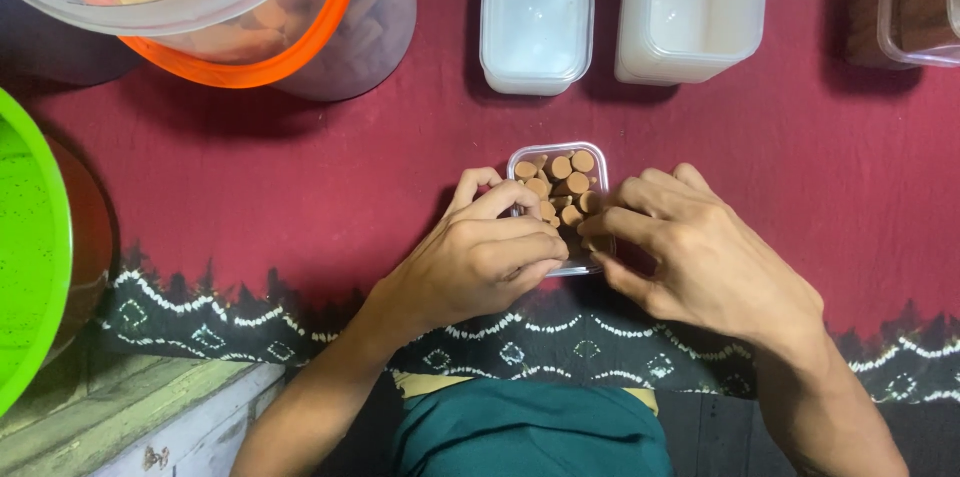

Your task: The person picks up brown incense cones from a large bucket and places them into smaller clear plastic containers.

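A small clear plastic box [598,162] sits on the dark red cloth in the middle of the view. It holds several small brown cone-shaped pieces [563,183] standing close together. My left hand [480,257] rests against the box's left side, its fingers curled over the near pieces. My right hand [690,247] lies at the box's right side, thumb and forefinger pinching at a piece near the right wall. The near end of the box is hidden under both hands.
A clear bucket with an orange rim [300,27], holding more brown pieces, stands at the back left. Empty white plastic tubs [535,17] [690,7] stand behind the box. Another clear container [915,2] is at the back right. A green lid [30,237] is at the left edge.
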